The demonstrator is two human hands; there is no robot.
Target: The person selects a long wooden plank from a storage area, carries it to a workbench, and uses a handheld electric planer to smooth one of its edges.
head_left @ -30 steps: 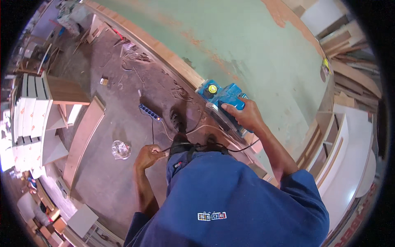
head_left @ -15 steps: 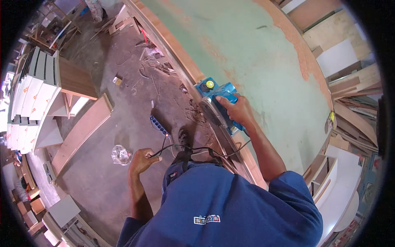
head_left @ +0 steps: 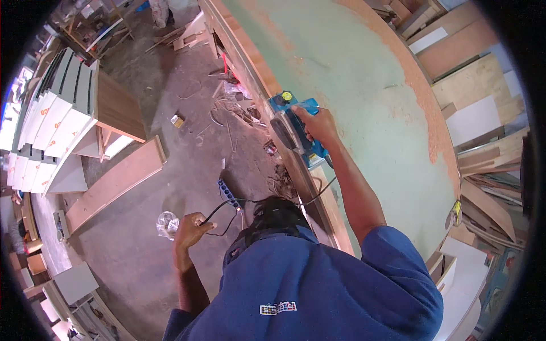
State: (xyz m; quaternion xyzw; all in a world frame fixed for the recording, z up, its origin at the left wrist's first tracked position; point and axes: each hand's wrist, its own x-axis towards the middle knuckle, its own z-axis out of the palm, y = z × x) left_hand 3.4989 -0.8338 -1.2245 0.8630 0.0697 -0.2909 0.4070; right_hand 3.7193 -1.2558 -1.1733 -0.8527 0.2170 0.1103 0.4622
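My right hand (head_left: 319,126) is wrapped around the handle of a blue electric planer (head_left: 291,133) with a yellow front knob. The planer sits on the long wooden edge strip (head_left: 329,204) of a large green-faced panel (head_left: 369,131); its sole is hidden. Out to the left above the floor, my left hand (head_left: 190,229) is closed on a black power cord (head_left: 216,208). This cord runs across in front of my body toward the planer's rear.
On the floor lie a blue power strip (head_left: 228,194), a clear plastic bag (head_left: 167,225), a curved board (head_left: 116,184) and wood scraps (head_left: 242,108). White slatted panels (head_left: 54,128) stand left. A yellow tape measure (head_left: 456,209) is at the panel's right edge.
The planer and my right hand have moved forward along the panel's edge, away from me. My body leans further forward. The left hand still grips the cord.
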